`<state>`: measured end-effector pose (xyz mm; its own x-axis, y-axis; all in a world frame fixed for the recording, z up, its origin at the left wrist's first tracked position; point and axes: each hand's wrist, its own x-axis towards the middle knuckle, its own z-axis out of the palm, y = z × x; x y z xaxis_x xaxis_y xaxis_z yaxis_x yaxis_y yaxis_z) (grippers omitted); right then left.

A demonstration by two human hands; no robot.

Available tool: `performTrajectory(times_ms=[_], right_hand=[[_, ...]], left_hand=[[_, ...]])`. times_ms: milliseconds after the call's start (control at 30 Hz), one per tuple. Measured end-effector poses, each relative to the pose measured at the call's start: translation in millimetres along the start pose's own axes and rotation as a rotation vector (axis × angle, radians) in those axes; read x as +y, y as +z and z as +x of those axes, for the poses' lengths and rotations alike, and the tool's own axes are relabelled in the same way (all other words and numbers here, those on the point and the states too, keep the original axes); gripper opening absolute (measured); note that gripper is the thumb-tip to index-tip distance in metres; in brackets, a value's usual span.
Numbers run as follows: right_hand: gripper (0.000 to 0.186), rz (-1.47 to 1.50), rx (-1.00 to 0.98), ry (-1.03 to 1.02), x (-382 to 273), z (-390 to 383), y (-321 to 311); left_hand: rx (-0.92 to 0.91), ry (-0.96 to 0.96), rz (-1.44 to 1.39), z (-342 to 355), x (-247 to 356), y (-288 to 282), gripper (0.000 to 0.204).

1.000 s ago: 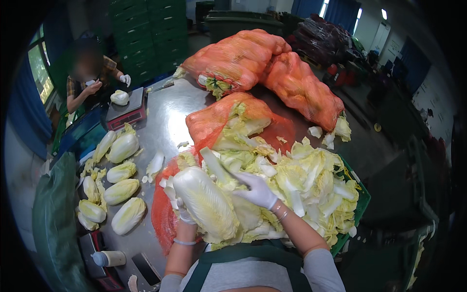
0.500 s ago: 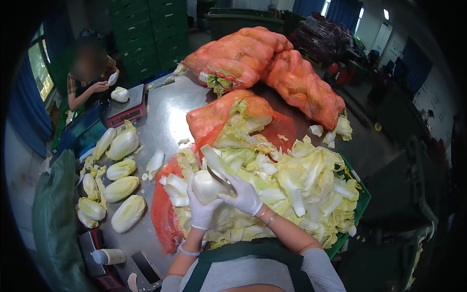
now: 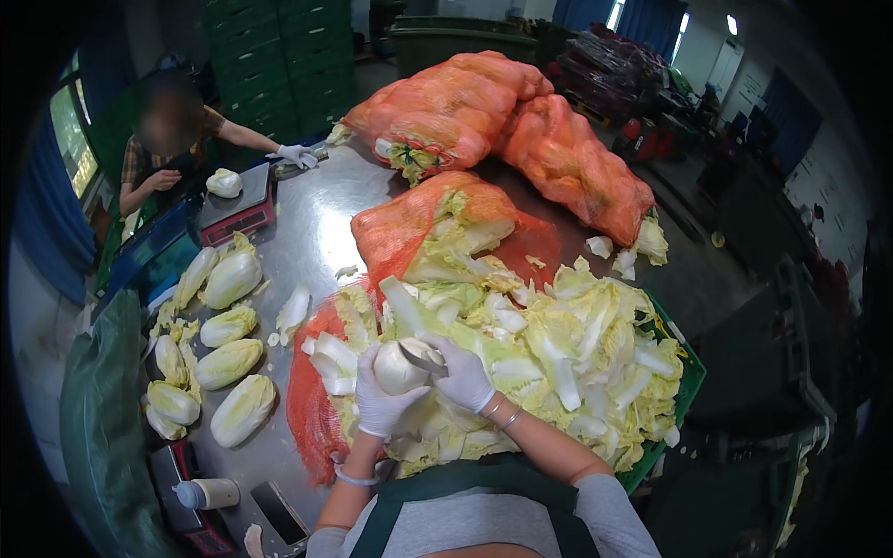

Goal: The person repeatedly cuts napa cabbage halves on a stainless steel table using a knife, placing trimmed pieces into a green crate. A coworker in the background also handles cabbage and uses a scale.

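Observation:
My gloved left hand [image 3: 379, 405] is closed round a napa cabbage [image 3: 398, 368], its white stem end turned up toward me. My gloved right hand [image 3: 465, 377] grips a knife [image 3: 420, 359], whose blade lies against the top of that cabbage. Under both hands spreads a heap of loose cabbage leaves [image 3: 595, 353]. Just beyond them an opened orange mesh sack [image 3: 400, 232] spills leaves. Several trimmed napa cabbages [image 3: 229, 364] lie in a group on the metal table [image 3: 312, 209] to my left.
Two full orange mesh sacks [image 3: 456, 98] lie at the table's far side. A scale [image 3: 244, 206] with a small cabbage stands at far left, beside a co-worker [image 3: 158, 149]. A bottle [image 3: 206, 493] and a phone [image 3: 277, 513] sit near left. A green crate edge [image 3: 690, 386] borders the leaves.
The knife blade has shifted onto the cabbage's stem end, and the cabbage has turned slightly in my left hand. The co-worker's one arm now reaches across to the table's far edge.

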<state>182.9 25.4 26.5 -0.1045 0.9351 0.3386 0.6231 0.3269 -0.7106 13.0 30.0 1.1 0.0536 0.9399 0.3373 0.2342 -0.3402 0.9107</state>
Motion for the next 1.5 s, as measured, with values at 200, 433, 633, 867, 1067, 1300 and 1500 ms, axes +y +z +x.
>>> performTrajectory(times_ms=[200,433,633,867,1067,1300,1500], right_hand=[[0.044,0.075,-0.121,0.292,12.6,19.8,-23.3],[0.044,-0.109,0.206,0.414,101.1,30.9,-95.1],[0.058,-0.07,-0.042,0.174,26.9,13.1,-60.4],[0.076,1.054,-0.271,0.244,20.8,-4.8,17.7],[0.058,0.226,-0.03,0.11,-7.4,-2.1,-6.1],[0.047,0.139,-0.073,0.416,14.8,13.7,-36.8],[0.055,-0.375,0.191,0.137,39.9,2.4,-52.0]], left_hand=[[-0.128,-0.163,-0.56,16.7,-3.4,-22.0,0.091],[-0.021,-0.251,-1.246,26.6,-45.2,-39.3,0.09],[-0.04,-0.331,-1.46,31.5,-7.4,-10.5,0.093],[-0.132,-0.264,-0.711,25.4,-14.1,-8.9,0.085],[-0.038,-0.298,-0.529,-8.2,33.4,-4.7,0.075],[-0.305,-0.425,-0.997,-1.2,9.0,-22.2,0.083],[-0.305,-0.592,-1.466,-13.8,-12.3,-19.5,0.083]])
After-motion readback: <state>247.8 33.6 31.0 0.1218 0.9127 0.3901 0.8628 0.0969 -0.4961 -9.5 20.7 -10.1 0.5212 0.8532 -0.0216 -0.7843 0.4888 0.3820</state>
